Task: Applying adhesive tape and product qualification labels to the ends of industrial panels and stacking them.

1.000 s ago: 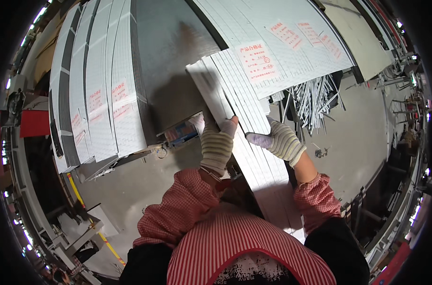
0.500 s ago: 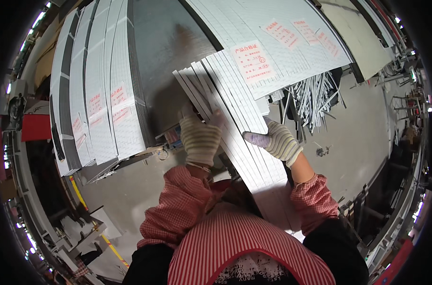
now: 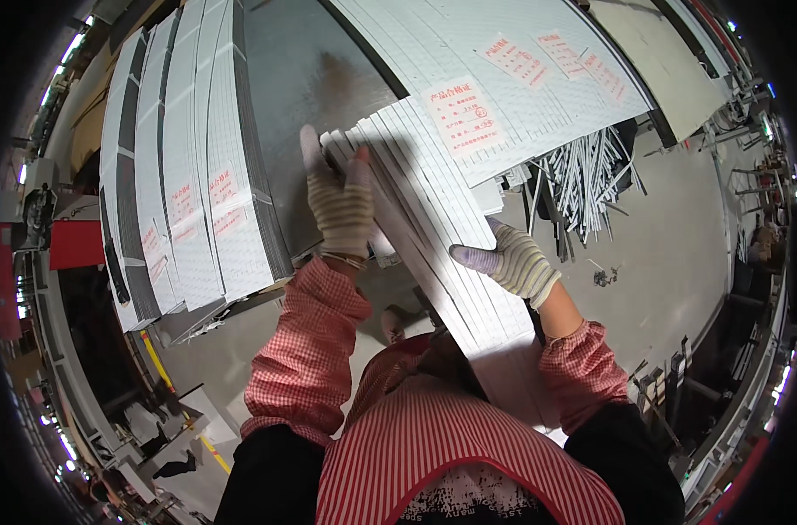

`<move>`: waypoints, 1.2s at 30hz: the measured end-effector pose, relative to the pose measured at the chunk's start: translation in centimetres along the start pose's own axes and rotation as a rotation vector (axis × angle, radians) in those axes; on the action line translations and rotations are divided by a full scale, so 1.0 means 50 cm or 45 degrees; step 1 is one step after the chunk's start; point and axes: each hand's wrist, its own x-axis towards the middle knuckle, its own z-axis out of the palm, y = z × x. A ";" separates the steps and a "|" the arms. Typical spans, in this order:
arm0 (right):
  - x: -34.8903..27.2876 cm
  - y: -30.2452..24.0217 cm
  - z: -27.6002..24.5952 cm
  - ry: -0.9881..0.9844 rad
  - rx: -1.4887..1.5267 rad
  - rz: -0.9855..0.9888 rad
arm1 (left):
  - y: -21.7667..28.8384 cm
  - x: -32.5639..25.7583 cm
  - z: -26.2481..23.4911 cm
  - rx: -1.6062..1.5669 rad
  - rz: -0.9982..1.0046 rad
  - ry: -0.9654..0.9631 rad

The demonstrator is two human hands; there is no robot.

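Observation:
A bundle of long, narrow white strips (image 3: 442, 219) lies slantwise before me, its near end reaching my apron. My left hand (image 3: 339, 206), in a striped knit glove, is at the bundle's upper left edge. Its thumb presses on the strips and its fingers lie along their outer side, so it grips the leftmost ones. Those left strips fan slightly apart from the rest. My right hand (image 3: 519, 265), gloved alike, clasps the bundle's right edge, thumb on top; its other fingertips are hidden.
White sheets (image 3: 521, 87) with red-printed paper labels lie at the upper right. Tied stacks of white strips (image 3: 184, 175) stand at the left, beside a dark grey table surface (image 3: 284, 79). A heap of thin loose strips (image 3: 586, 184) lies below the sheets' edge.
My left hand has moved up and left along the bundle's left edge, its thumb now on the strips near the far end. My right hand has kept its hold.

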 end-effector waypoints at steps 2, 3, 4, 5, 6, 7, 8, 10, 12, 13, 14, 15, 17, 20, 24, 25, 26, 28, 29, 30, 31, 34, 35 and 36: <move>0.000 0.001 0.000 0.005 -0.030 -0.013 | 0.007 -0.053 0.018 0.121 0.104 0.024; -0.003 0.003 -0.002 0.005 0.016 -0.033 | -0.006 -0.096 0.032 0.399 0.172 0.038; -0.003 0.008 -0.005 0.005 0.066 -0.050 | 0.002 -0.155 0.050 0.222 -0.014 -0.089; -0.003 0.002 -0.005 0.004 0.065 -0.053 | 0.019 -0.204 0.057 0.048 -0.194 -0.206; -0.005 -0.006 -0.007 -0.009 0.013 -0.041 | 0.025 -0.242 0.063 -0.092 -0.312 -0.273; -0.009 -0.015 -0.005 -0.030 -0.036 -0.028 | 0.029 -0.265 0.061 -0.192 -0.378 -0.290; -0.018 -0.024 -0.005 -0.034 -0.038 -0.026 | 0.032 -0.277 0.059 -0.267 -0.443 -0.306; -0.040 -0.044 -0.013 -0.059 -0.431 0.151 | 0.038 -0.298 0.051 -0.355 -0.513 -0.347; -0.067 -0.052 -0.019 -0.126 -0.358 -0.069 | 0.043 -0.321 0.035 -0.420 -0.539 -0.396; -0.073 -0.058 -0.020 -0.152 -0.267 0.000 | 0.045 -0.319 0.030 -0.446 -0.540 -0.404; -0.076 -0.060 -0.017 -0.180 -0.175 0.069 | 0.043 -0.306 0.022 -0.481 -0.547 -0.390; -0.066 -0.046 -0.017 -0.115 -0.157 0.152 | 0.052 -0.301 0.015 -0.505 -0.506 -0.358; -0.044 0.002 -0.022 -0.083 -0.008 0.074 | 0.047 -0.285 0.020 -0.402 -0.572 -0.452; -0.035 0.002 -0.011 -0.059 -0.002 0.069 | 0.035 -0.257 0.028 -0.264 -0.538 -0.406; -0.017 -0.046 -0.016 -0.106 -0.574 0.239 | 0.026 -0.235 0.051 -0.048 -0.605 -0.261; -0.037 -0.053 -0.020 -0.129 -0.511 0.110 | -0.001 -0.244 0.056 0.002 -0.414 -0.227; -0.043 -0.051 -0.024 -0.128 -0.514 0.105 | -0.024 -0.263 0.057 0.000 -0.409 -0.223; -0.064 -0.043 -0.038 -0.157 -0.489 -0.198 | 0.000 -0.288 0.061 0.158 -0.404 -0.271; -0.050 -0.055 -0.043 -0.154 -0.454 0.057 | 0.015 -0.261 0.055 -0.272 -0.575 -0.319; -0.025 -0.062 -0.038 -0.042 -0.409 0.112 | -0.096 -0.244 0.033 -0.129 -0.514 -0.522; 0.004 -0.043 -0.031 -0.021 -0.304 0.142 | -0.126 -0.223 0.033 -0.114 -0.715 -0.603; 0.018 -0.017 -0.029 -0.037 -0.246 0.101 | -0.054 -0.221 0.064 -0.297 -0.746 -0.462; 0.012 -0.013 -0.030 -0.065 -0.296 0.048 | -0.019 -0.228 0.075 -0.499 -0.581 -0.254; 0.013 -0.029 -0.029 -0.072 -0.291 0.042 | -0.017 -0.225 0.068 -0.491 -0.579 -0.248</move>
